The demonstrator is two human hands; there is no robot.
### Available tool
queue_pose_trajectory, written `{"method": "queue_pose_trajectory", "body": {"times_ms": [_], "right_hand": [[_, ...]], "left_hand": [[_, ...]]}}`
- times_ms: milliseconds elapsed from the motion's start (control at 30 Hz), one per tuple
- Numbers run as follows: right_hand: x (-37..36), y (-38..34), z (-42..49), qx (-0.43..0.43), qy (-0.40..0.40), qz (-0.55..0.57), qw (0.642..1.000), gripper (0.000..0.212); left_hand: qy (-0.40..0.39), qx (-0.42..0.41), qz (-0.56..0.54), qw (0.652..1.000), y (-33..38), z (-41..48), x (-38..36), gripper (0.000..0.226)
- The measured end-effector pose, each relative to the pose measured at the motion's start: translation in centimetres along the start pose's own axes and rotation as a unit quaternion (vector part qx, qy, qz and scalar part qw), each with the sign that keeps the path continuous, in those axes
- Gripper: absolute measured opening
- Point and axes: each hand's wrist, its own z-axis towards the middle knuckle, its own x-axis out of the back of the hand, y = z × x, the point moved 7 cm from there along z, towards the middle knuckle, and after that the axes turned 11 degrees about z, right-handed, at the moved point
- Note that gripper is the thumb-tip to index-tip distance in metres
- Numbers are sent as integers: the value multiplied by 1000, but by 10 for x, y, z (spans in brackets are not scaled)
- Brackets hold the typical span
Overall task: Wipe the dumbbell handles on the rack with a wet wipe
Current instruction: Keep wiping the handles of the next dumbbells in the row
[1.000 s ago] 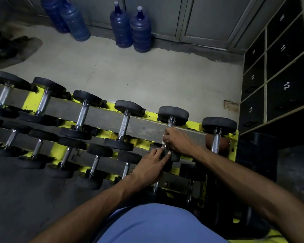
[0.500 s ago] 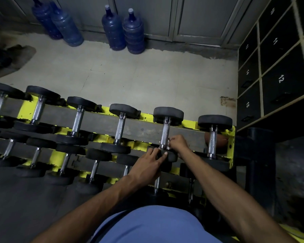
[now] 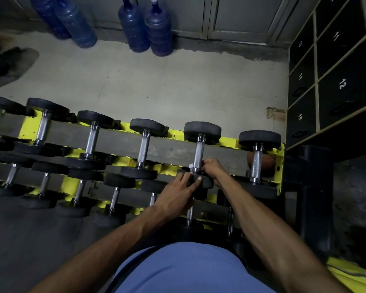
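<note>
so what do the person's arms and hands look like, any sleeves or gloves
Both forearms are bare, no sleeves in view. The left hand and right hand wear no gloves, and no watch, band or ring shows. A blue garment covers the torso below.

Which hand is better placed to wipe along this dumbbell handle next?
Right: the right hand grips the wet wipe round the handle; the left hand just rests on the near weight head.

White wipe (image 3: pixel 190 166) in right hand (image 3: pixel 215 170) around the dumbbell handle (image 3: pixel 199 152), left hand (image 3: pixel 175 196) flat on its near black head (image 3: pixel 206 181)
</note>
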Motion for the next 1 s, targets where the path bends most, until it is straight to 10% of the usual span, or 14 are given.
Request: {"method": "queue_pose_trajectory", "body": {"times_ms": [333,633,833,1000], "right_hand": [[16,-9,-17,196,60,-210,956,20],[-44,-63,-32,483,-74,-623,611,3],[-85,-61,-8,269,-187,-793,514,15],[-90,-56,-1,163,-252,-811,502,15]], "left_hand": [[0,20,-30,999,4,-6,-14,86],[-25,27,-31,999,14,-13,-30,91],[-20,20,-25,999,14,-12,-38,97],[-15,14,-15,1000,11,-12,-39,100]]}}
